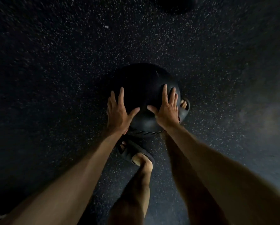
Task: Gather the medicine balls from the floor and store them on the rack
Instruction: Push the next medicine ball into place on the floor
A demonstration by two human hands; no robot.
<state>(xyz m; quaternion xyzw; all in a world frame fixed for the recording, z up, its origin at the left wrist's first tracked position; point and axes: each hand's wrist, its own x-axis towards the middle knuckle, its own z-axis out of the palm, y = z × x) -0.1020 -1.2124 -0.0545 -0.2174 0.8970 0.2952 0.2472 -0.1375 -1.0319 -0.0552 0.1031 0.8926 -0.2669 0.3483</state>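
Left grip (118,111) and right grip (166,109) press flat, fingers spread, against the medicine ball (142,82); I judge pickup is in hand, and lifting needs a firm inward squeeze.

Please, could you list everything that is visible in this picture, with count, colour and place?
medicine ball: one, black, centre of view, between the two hands
dark round shape: one, black, top edge; cannot tell what it is
scrap: one, white, on the floor, upper left
floor: one, dark with pale speckles, all around
sandals: two, black, on the feet; one below the ball, one at its right edge
left hand: one, fingers spread, on the ball's left side
right hand: one, fingers spread, on the ball's right side
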